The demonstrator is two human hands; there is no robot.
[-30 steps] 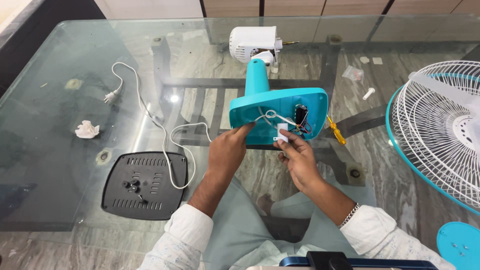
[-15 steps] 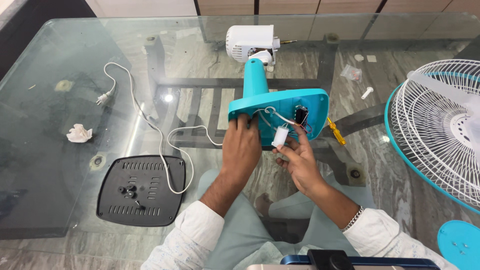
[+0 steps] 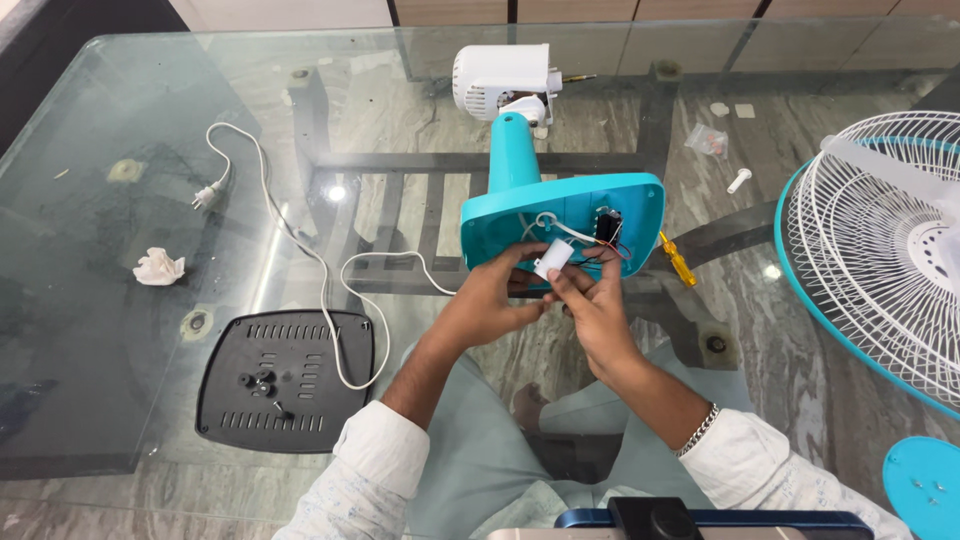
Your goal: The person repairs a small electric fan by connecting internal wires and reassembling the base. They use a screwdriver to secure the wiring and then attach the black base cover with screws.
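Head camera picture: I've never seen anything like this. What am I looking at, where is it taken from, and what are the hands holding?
The camera sits on a person's head and looks down, so you see their own two arms. There is no robot. The left hand and right hand together hold a small white part that is wired to the open underside of a teal fan base. The base lies on its side on a glass table, with the white motor behind it. Also on the table: a black base plate, a white power cord, a crumpled tissue, a yellow screwdriver and a fan grille at the right.
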